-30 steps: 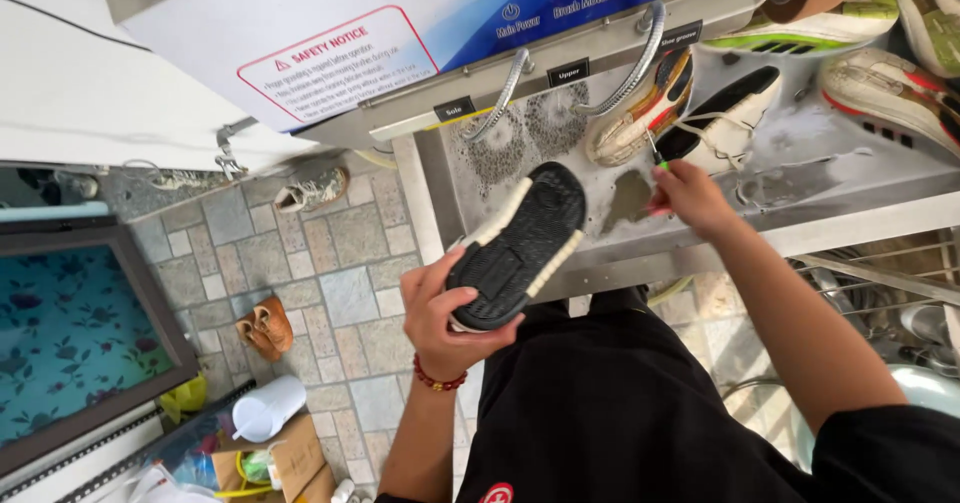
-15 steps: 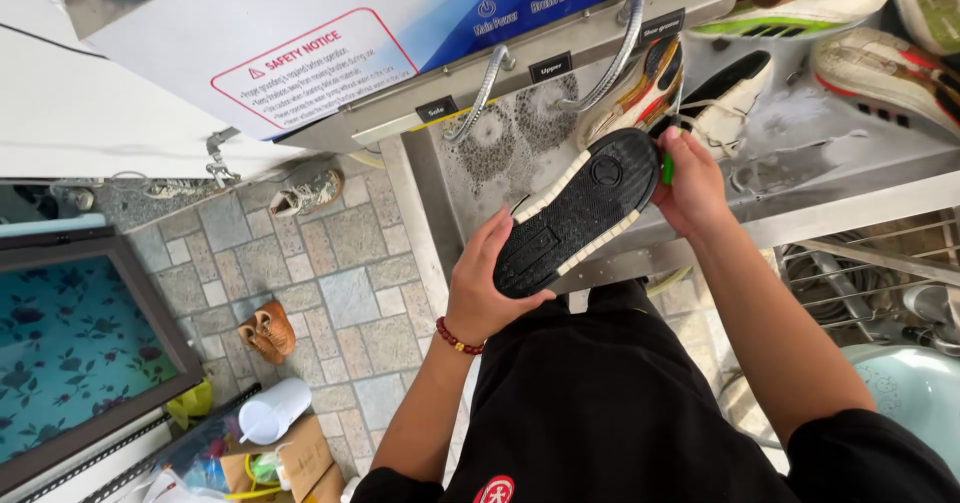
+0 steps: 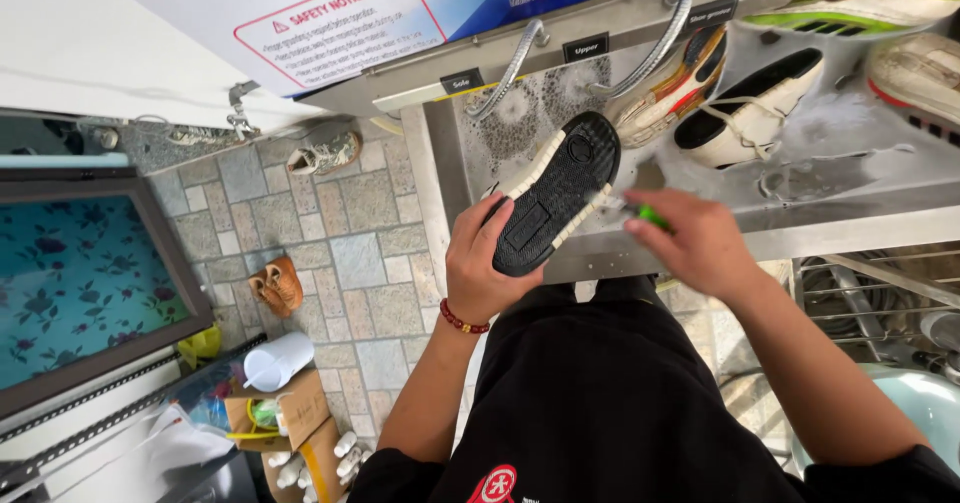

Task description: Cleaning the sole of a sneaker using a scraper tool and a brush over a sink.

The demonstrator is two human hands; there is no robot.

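My left hand (image 3: pixel 490 263) grips a shoe (image 3: pixel 555 193) with a black sole and cream edge, sole turned up, over the front of a wet steel washing basin (image 3: pixel 800 228). My right hand (image 3: pixel 700 243) holds a small green-handled brush (image 3: pixel 640 211) whose bristles touch the side edge of the sole. A red bead bracelet (image 3: pixel 465 320) is on my left wrist.
More shoes lie in the soapy basin: a black-and-white one (image 3: pixel 750 113), an orange-striped one (image 3: pixel 670 83), others at the right. Two curved metal spouts (image 3: pixel 515 63) hang above round brushes. On the tiled floor are sandals (image 3: pixel 275 285), a shoe (image 3: pixel 325 153), boxes and a white roll (image 3: pixel 275 361).
The shoe has come down and nearer to me from the spouts. My right hand moved from the shoe's toe to its side edge with the brush.
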